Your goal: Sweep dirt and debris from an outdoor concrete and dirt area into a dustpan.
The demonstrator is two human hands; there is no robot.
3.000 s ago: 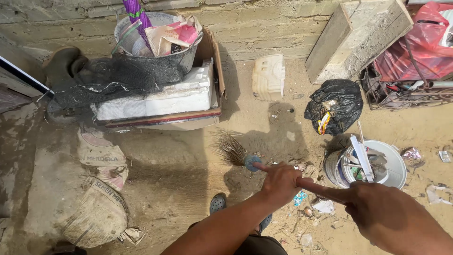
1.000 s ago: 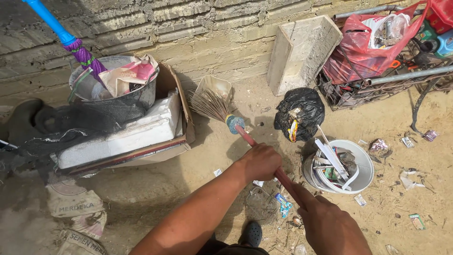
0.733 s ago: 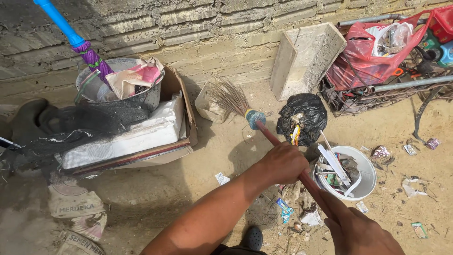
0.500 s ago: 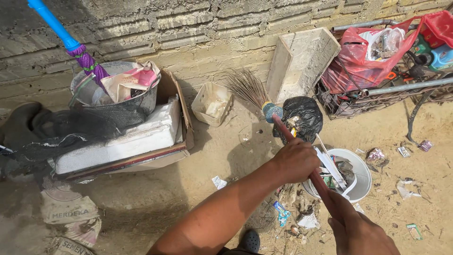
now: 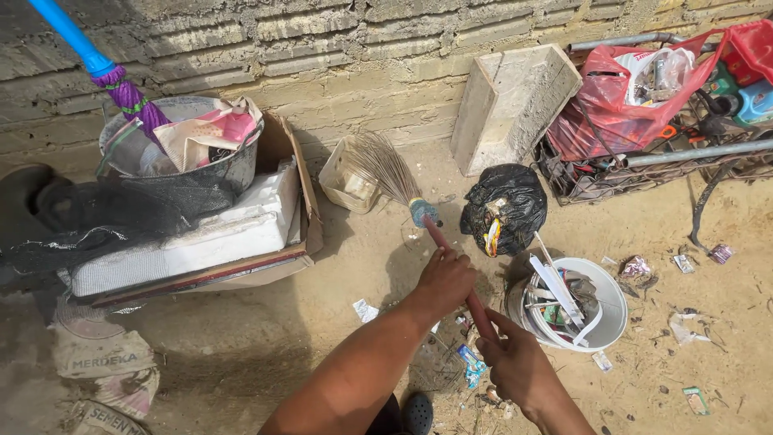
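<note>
Left hand and right hand both clench the reddish handle of the broom, its bristles reaching toward eleven o'clock over sandy ground. A white bucket stands at three o'clock, a black bag at one.
</note>
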